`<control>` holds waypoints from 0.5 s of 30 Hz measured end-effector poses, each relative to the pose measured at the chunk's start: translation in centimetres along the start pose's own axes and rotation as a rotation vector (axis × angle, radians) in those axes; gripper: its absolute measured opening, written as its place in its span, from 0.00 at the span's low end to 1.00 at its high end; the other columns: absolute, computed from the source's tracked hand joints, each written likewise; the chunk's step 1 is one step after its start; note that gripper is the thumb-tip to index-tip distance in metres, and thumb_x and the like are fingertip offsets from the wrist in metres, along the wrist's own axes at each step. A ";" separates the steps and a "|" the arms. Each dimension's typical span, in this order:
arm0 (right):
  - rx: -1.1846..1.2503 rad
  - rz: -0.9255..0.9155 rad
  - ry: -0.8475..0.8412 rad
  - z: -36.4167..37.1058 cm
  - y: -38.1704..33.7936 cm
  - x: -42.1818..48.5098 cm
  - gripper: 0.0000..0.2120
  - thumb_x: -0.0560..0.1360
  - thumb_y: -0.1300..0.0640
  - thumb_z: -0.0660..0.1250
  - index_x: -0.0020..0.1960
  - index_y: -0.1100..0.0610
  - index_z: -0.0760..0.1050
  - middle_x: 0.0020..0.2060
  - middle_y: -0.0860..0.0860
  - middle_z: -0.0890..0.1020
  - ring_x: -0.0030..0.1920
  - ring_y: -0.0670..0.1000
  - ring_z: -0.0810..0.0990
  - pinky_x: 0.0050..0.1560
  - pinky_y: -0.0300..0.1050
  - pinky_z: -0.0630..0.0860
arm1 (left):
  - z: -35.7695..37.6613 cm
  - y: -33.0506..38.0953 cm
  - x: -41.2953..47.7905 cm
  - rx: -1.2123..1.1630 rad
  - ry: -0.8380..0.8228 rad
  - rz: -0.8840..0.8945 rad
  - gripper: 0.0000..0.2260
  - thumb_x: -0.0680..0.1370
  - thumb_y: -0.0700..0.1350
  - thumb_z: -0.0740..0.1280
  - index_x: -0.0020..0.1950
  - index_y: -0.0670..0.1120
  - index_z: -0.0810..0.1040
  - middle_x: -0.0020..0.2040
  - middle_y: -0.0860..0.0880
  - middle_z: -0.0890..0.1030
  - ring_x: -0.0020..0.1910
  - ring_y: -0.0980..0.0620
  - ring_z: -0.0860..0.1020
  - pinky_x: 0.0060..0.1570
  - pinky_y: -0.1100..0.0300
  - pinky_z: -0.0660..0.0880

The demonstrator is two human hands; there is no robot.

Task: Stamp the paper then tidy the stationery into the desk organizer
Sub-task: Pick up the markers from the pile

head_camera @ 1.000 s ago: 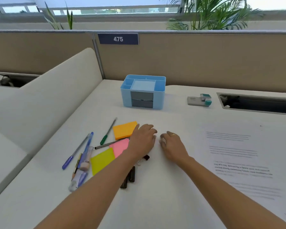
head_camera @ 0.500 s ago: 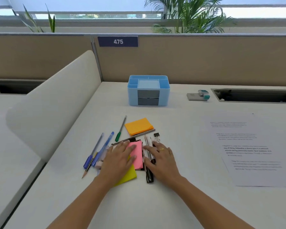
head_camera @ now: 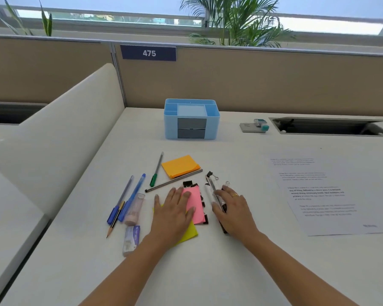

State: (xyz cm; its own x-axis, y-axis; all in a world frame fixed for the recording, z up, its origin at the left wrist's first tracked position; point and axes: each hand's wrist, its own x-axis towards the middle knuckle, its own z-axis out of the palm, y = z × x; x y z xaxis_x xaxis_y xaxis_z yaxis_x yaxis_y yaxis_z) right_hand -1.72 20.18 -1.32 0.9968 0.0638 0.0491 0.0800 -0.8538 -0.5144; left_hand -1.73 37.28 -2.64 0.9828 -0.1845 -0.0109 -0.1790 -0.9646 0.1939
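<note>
Two hands lie palm down on the desk (head_camera: 208, 272), with your forearms reaching in from 6 o'clock.

Hand pose:
- Your left hand (head_camera: 175, 213) is flat, fingers straight and pointing to 1 o'clock. It presses on the pink sticky notes (head_camera: 196, 202) and covers most of the yellow sticky notes (head_camera: 189, 234), whose corner shows at the hand's 5 o'clock. It grips nothing.
- Your right hand (head_camera: 234, 210) rests open over a bundle of markers (head_camera: 215, 191), fingers spread and only slightly bent. The thumb lies along a white barrel. No finger is seen wrapped round them.

Task items:
- The paper (head_camera: 327, 195) lies flat at 3 o'clock of the right hand, well apart from it, with its printed text facing up.
- The stamp (head_camera: 254, 127), a grey body with a teal cap, sits at 1 o'clock near the back of the desk.
- The desk organizer (head_camera: 191, 119), light blue, stands upright at 12 o'clock with two grey drawer fronts facing you.

Loose stationery:
- The orange sticky notes (head_camera: 180, 165) lie at 12 o'clock of the left hand, with a green pen (head_camera: 156, 171) just beside them and a grey pen (head_camera: 174, 181) touching their near edge.
- Two blue pens (head_camera: 133, 195) and a pencil (head_camera: 115, 219) lie at 9 o'clock of the left hand.
- A binder clip (head_camera: 211, 174) touches the marker tips.
</note>
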 end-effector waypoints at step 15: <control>0.027 -0.267 -0.008 -2.9 3.1 0.3 0.23 0.71 0.74 0.56 0.56 0.56 0.80 0.58 0.52 0.80 0.61 0.51 0.75 0.61 0.37 0.68 | -0.9 2.1 1.2 -0.058 0.243 0.666 0.17 0.67 0.38 0.60 0.52 0.48 0.81 0.55 0.50 0.82 0.55 0.51 0.80 0.56 0.59 0.74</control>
State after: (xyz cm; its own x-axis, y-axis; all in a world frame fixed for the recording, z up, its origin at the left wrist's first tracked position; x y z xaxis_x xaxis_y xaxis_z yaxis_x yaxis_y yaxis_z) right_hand -1.19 16.04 -0.43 0.9405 0.2887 0.1792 0.3398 -0.7922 -0.5070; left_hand -0.88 35.17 -1.32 0.6491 -0.6774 0.3460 -0.7490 -0.6488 0.1348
